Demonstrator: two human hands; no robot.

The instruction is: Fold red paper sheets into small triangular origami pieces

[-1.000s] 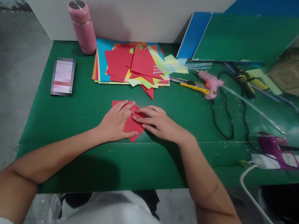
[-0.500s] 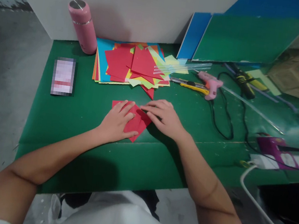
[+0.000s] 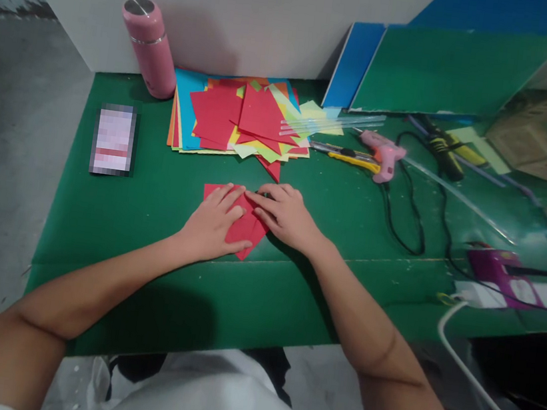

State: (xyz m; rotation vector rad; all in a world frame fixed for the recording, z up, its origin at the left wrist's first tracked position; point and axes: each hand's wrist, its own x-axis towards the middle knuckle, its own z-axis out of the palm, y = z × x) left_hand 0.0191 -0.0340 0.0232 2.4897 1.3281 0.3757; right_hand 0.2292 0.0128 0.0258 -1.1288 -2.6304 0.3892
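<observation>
The red paper sheet (image 3: 245, 229) lay flat on the green table (image 3: 121, 212), in front of the person and nearer than the stack of coloured paper (image 3: 211, 119). Its surface was plain and matt. One corner projected at the upper left, beyond the left fingers; a second pointed toward the near table edge. Faint crease lines crossed the exposed right portion. The remaining outline was covered by the hands.

The left hand (image 3: 213, 221) rested palm down on the left part of the sheet, fingers slightly apart, thumb spread toward the near corner. The right hand (image 3: 286, 215) was positioned at the upper right edge with fingers bent and fingertips at the paper; whether they pinched the edge or only pressed on it could not be determined.

Compared with one second earlier, the right hand had shifted from across the right portion of the sheet to its upper right edge, exposing more of the creased surface. The left hand had remained in the same position, and the sheet had stayed in place beneath it.
</observation>
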